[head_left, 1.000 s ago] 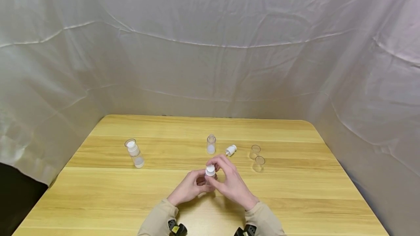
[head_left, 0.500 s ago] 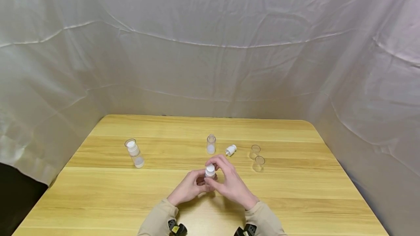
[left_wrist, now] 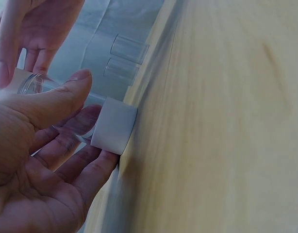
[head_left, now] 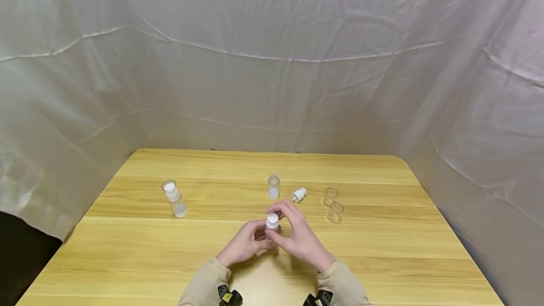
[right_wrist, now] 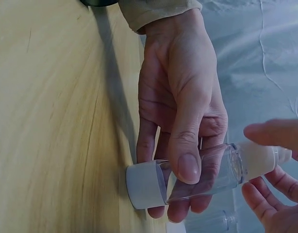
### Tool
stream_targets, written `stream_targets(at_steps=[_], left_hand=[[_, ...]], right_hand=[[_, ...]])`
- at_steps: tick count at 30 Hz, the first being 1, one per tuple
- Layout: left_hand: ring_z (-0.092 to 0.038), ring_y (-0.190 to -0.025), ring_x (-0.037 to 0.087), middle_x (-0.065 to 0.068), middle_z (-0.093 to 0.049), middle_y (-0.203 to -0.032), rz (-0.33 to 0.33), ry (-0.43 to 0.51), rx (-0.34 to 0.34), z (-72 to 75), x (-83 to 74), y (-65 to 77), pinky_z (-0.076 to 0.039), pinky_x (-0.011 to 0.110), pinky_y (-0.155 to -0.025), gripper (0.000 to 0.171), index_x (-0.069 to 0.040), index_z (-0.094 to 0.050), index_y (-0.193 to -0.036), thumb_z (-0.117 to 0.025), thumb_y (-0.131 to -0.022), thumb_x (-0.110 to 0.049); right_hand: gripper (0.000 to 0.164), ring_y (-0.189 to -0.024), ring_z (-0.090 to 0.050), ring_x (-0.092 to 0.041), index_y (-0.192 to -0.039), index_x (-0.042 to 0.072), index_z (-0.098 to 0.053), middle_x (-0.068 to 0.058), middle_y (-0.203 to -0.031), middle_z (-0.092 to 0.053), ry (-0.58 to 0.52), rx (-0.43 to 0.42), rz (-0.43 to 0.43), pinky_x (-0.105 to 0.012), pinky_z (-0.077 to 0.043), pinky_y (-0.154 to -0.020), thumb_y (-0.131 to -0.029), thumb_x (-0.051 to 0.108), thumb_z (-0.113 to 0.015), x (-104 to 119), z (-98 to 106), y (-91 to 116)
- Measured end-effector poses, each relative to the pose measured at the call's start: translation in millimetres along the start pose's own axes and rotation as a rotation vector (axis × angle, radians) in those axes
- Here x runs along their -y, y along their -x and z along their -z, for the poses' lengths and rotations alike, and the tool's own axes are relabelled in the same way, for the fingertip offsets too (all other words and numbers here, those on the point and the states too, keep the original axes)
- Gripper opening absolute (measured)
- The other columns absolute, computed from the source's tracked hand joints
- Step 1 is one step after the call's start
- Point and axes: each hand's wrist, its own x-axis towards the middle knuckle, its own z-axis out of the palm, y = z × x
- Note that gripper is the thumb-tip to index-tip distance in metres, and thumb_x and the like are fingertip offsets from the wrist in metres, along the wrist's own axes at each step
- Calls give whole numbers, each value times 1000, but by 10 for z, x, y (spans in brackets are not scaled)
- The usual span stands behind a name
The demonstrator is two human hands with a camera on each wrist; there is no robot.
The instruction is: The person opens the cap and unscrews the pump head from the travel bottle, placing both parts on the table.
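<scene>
A small clear pump bottle (right_wrist: pixel 212 170) with a white base (left_wrist: pixel 115 126) stands upright between both hands, its base at the tabletop. My left hand (head_left: pixel 246 243) holds the clear body, thumb on one side and fingers behind. Higher up, my right hand (head_left: pixel 299 240) pinches the white pump top (head_left: pixel 272 221) between thumb and fingers. In the right wrist view the left hand (right_wrist: pixel 183 107) comes down from the sleeve to the body, while the right hand (right_wrist: pixel 280 194) grips the pump collar from the right edge.
Behind the hands stands a clear bottle (head_left: pixel 274 188) without a pump. A loose white pump head (head_left: pixel 299 195) lies beside it. Two clear caps, a rear one (head_left: pixel 330 197) and a front one (head_left: pixel 335 213), are to the right. A capped pump bottle (head_left: pixel 174 199) stands left.
My right thumb and fingertips have shifted very slightly on the pump top. Both hands, the bottle and the other items otherwise stay in place.
</scene>
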Motion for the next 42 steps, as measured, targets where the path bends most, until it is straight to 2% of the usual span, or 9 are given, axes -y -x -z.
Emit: stream_targets(at_steps=[5,9,13,16,21,30,38,42], left_hand=[[-66,-119,35,20,-69,-125,23,-9,-6,0,-12,3,-55,29,-106,38,2,-64,-125,-72,-91,-13],[-68,-115,31,21,-69,-122,12,4,2,0,-5,4,-55,22,-102,36,3,-64,-123,-72,-91,-11],[-67,-115,35,26,-68,-122,-11,24,12,5,6,10,-55,21,-101,37,7,-62,-123,-71,-91,-8],[-65,-118,39,26,-67,-124,-11,13,12,11,4,14,-55,25,-104,38,7,-61,-125,-71,-91,-8],[-65,-120,39,24,-67,-126,3,2,6,10,-13,10,-55,33,-107,39,5,-62,-126,-71,-91,-10],[-69,-113,27,22,-69,-121,2,2,10,3,-6,-5,-54,20,-100,37,4,-64,-123,-72,-91,-12],[-64,-122,38,23,-67,-128,16,-3,-6,-1,-5,8,-53,40,-109,42,4,-62,-129,-72,-91,-12],[-65,-120,36,22,-68,-126,17,-6,-7,2,-8,2,-54,34,-108,40,3,-63,-126,-73,-91,-11]], right_hand=[[36,-95,-59,-12,-110,10,-62,0,-106,-64,-3,-22,-4,-26,-55,-87,-80,1,-80,10,-9,-9],[38,-103,-61,-14,-110,13,-63,1,-109,-64,12,6,-2,-33,-56,-95,-79,-2,-78,16,4,-8],[42,-112,-60,-17,-114,15,-62,2,-117,-62,26,35,-18,-41,-54,-103,-78,0,-79,26,17,-2],[42,-108,-59,-15,-116,14,-62,1,-116,-62,22,29,-29,-36,-55,-99,-79,4,-81,27,12,1],[38,-97,-58,-11,-112,11,-62,1,-108,-63,17,-7,-20,-27,-55,-88,-80,4,-82,19,-2,-9],[41,-104,-61,-16,-113,10,-62,-1,-112,-63,19,12,21,-33,-55,-97,-78,-2,-79,9,16,-13],[40,-96,-59,-12,-111,13,-62,0,-108,-62,6,-16,-24,-26,-57,-88,-78,2,-82,16,8,-13],[38,-100,-61,-13,-109,14,-63,1,-108,-64,8,-3,-13,-29,-57,-91,-79,0,-81,11,14,-14]])
